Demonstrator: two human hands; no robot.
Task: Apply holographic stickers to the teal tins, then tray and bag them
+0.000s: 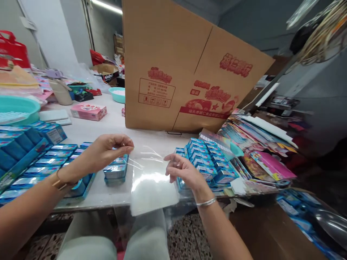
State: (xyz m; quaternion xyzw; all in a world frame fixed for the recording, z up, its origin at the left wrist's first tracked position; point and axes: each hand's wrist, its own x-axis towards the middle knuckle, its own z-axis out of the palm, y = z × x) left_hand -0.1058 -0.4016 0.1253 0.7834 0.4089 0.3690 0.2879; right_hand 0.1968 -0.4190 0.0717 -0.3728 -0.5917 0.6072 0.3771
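Observation:
A clear, shiny plastic sheet or bag (pixel 154 184) lies at the table's front edge and overhangs it. My left hand (pixel 110 148) is pinched at the plastic's upper left side, above a short stack of blue boxes (pixel 115 171). Over the plastic's upper right side is my right hand (pixel 181 169), its fingers apart and curved; whether they touch the film cannot be made out. Blue boxes (pixel 202 159) stand in rows beside my right hand, and more blue boxes (pixel 48 162) fill trays at the left.
A large cardboard carton (pixel 162 43) stands at the back of the table (pixel 94 130). Behind the left boxes are a turquoise basin (pixel 29 104) and a pink box (pixel 89 111). Flat printed packaging (pixel 265 162) is piled at the right, above an open carton (pixel 268 231) on the floor.

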